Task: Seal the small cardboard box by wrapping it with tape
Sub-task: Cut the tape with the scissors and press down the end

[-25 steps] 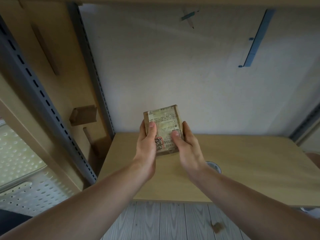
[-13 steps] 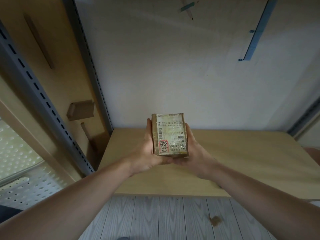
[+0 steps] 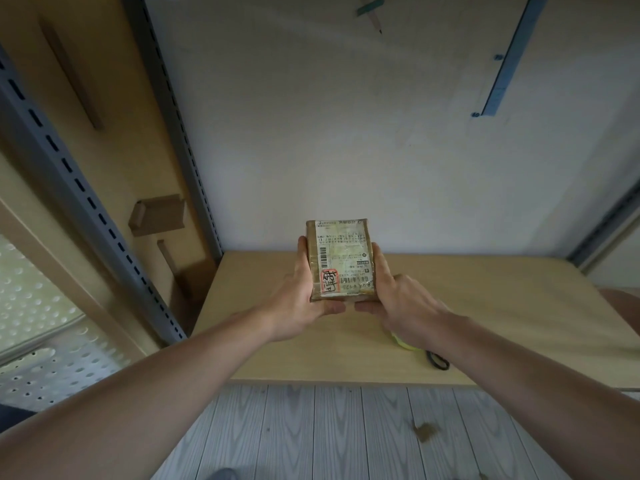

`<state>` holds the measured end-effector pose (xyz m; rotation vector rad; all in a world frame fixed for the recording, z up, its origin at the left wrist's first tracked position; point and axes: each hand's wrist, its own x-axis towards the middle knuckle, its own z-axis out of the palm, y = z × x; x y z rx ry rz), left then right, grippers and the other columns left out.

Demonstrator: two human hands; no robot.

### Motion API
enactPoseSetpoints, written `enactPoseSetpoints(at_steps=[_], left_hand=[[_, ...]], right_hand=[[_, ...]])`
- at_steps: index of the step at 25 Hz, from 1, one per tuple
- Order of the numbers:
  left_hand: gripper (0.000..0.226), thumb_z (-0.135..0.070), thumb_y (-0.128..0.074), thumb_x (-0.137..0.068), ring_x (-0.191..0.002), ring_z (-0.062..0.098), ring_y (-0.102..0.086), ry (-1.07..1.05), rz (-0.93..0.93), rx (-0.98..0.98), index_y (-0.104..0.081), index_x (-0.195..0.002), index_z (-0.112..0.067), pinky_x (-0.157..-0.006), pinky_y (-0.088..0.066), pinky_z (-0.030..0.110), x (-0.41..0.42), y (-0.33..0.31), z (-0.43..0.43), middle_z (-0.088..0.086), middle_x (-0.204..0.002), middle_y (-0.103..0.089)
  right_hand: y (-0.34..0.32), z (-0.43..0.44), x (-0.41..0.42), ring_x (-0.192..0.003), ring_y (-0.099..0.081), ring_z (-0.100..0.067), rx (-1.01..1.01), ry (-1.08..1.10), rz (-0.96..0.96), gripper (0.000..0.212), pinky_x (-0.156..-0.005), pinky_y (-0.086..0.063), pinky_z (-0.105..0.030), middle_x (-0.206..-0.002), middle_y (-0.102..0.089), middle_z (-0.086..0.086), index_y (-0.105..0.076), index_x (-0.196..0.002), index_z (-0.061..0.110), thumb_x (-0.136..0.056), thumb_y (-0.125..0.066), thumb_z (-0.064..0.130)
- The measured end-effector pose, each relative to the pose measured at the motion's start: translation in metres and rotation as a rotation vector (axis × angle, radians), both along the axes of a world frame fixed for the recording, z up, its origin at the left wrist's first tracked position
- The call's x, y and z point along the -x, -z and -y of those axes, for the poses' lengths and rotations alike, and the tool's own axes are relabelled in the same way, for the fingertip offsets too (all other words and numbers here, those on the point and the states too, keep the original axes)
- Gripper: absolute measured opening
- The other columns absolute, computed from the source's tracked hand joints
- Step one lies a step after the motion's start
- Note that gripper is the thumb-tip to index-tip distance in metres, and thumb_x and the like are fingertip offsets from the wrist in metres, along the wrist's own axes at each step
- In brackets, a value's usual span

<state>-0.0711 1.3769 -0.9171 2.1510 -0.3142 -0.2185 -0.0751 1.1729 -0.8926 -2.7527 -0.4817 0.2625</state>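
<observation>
Both hands grip the box: the left hand wraps its left side, the right hand clasps its right side, and both thumbs sit under the near end. It is held in the air above the front of the table, touching nothing else, with the label face turned up toward the camera.

Judging by how things lie, the job is somewhere in the middle or at a checking stage. The label face has a sheen that may be clear tape, but whether the ends and underside are sealed cannot be told. Neither hand holds any tape, so any further wrap would need one hand freed first.

Counting from the nearest things outward: one brown scrap on the grey floor planks; two hands; one box. On the table, just under the right wrist, lie one pale yellow-green object, mostly hidden and possibly the tape roll, and one black loop beside it, too hidden to name. On the side panel to the left sits one cardboard bracket. On the back wall hang one pencil and one blue ruler.
</observation>
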Motion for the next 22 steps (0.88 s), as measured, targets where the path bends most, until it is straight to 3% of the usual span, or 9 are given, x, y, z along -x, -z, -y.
enactPoseSetpoints(at_steps=[3, 5, 7, 9, 11, 14, 16, 18, 22], left_hand=[[0.143, -0.023, -0.092, -0.071, -0.121, 0.012, -0.061, -0.033, 0.046, -0.109, 0.021, -0.156, -0.037, -0.104, -0.051, 0.039, 0.000, 0.004, -0.005, -0.009, -0.144, -0.057], [0.140, -0.023, -0.092, -0.070, -0.100, 0.004, -0.069, -0.084, 0.085, -0.182, 0.015, -0.159, -0.033, -0.089, -0.056, 0.027, 0.005, 0.011, -0.007, -0.010, -0.124, -0.070], [0.132, -0.020, -0.090, -0.074, -0.085, 0.000, -0.071, -0.134, 0.091, -0.220, 0.010, -0.159, -0.033, -0.082, -0.058, 0.025, 0.006, 0.022, -0.004, -0.011, -0.105, -0.075], [0.128, -0.019, -0.089, -0.075, -0.087, 0.006, -0.073, -0.175, 0.077, -0.248, 0.006, -0.159, -0.033, -0.084, -0.059, 0.030, 0.000, 0.032, -0.001, -0.009, -0.105, -0.076], [0.123, -0.019, -0.090, -0.073, -0.091, 0.012, -0.073, -0.197, 0.092, -0.271, -0.001, -0.158, -0.032, -0.084, -0.060, 0.036, -0.010, 0.044, 0.003, -0.006, -0.112, -0.074], [0.117, -0.020, -0.092, -0.069, -0.107, 0.024, -0.066, -0.209, 0.120, -0.363, -0.013, -0.155, -0.026, -0.090, -0.056, 0.044, -0.024, 0.061, 0.010, 0.003, -0.128, -0.058], [0.112, -0.018, -0.089, -0.072, -0.112, 0.027, -0.061, -0.198, -0.012, -0.353, -0.016, -0.156, -0.027, -0.094, -0.053, 0.041, -0.032, 0.072, 0.009, 0.005, -0.131, -0.049], [0.100, -0.014, -0.086, -0.076, -0.109, 0.023, -0.064, -0.150, -0.147, -0.269, -0.024, -0.153, -0.032, -0.091, -0.053, 0.034, -0.041, 0.084, 0.006, 0.001, -0.129, -0.053], [0.085, -0.011, -0.080, -0.080, -0.110, 0.018, -0.063, -0.184, -0.150, -0.233, -0.034, -0.149, -0.031, -0.087, -0.050, 0.028, -0.045, 0.099, 0.012, -0.004, -0.126, -0.061]], right_hand=[[0.006, 0.001, 0.001, -0.083, -0.063, -0.024, -0.019, 0.027, 0.015, 0.102, -0.083, -0.054, -0.039, -0.107, -0.070, -0.014, 0.026, -0.155, 0.020, -0.099, -0.056, 0.042], [0.012, -0.001, 0.001, -0.077, -0.062, -0.022, -0.069, 0.029, -0.016, 0.101, -0.077, -0.056, -0.041, -0.098, -0.069, -0.012, 0.022, -0.156, 0.024, -0.098, -0.060, 0.035], [0.023, -0.005, 0.003, -0.074, -0.061, -0.020, -0.072, 0.041, -0.032, 0.101, -0.063, -0.054, -0.038, -0.094, -0.067, -0.009, 0.024, -0.155, 0.026, -0.098, -0.059, 0.023], [0.040, -0.009, 0.004, -0.073, -0.059, -0.019, -0.064, 0.100, 0.014, 0.097, -0.057, -0.047, -0.032, -0.094, -0.066, -0.008, 0.025, -0.155, 0.025, -0.098, -0.053, 0.013], [0.059, -0.014, -0.001, -0.072, -0.061, -0.021, -0.081, 0.176, 0.056, 0.098, -0.060, -0.050, -0.034, -0.089, -0.064, -0.008, 0.026, -0.155, 0.025, -0.096, -0.050, 0.006], [0.084, -0.021, -0.015, -0.074, -0.060, -0.024, -0.093, 0.246, 0.016, 0.096, -0.061, -0.051, -0.036, -0.087, -0.060, -0.007, 0.022, -0.155, 0.026, -0.094, -0.049, 0.003], [0.101, -0.020, -0.026, -0.076, -0.060, -0.026, -0.067, 0.268, -0.017, 0.091, -0.062, -0.050, -0.038, -0.093, -0.062, -0.010, 0.013, -0.157, 0.022, -0.094, -0.048, 0.001], [0.116, -0.018, -0.033, -0.078, -0.062, -0.027, -0.038, 0.274, -0.025, 0.088, -0.063, -0.052, -0.039, -0.100, -0.064, -0.013, 0.011, -0.158, 0.019, -0.093, -0.044, -0.002], [0.137, -0.015, -0.041, -0.076, -0.063, -0.028, -0.126, 0.310, -0.037, 0.085, -0.058, -0.054, -0.040, -0.094, -0.063, -0.012, 0.001, -0.158, 0.021, -0.089, -0.043, -0.001]])
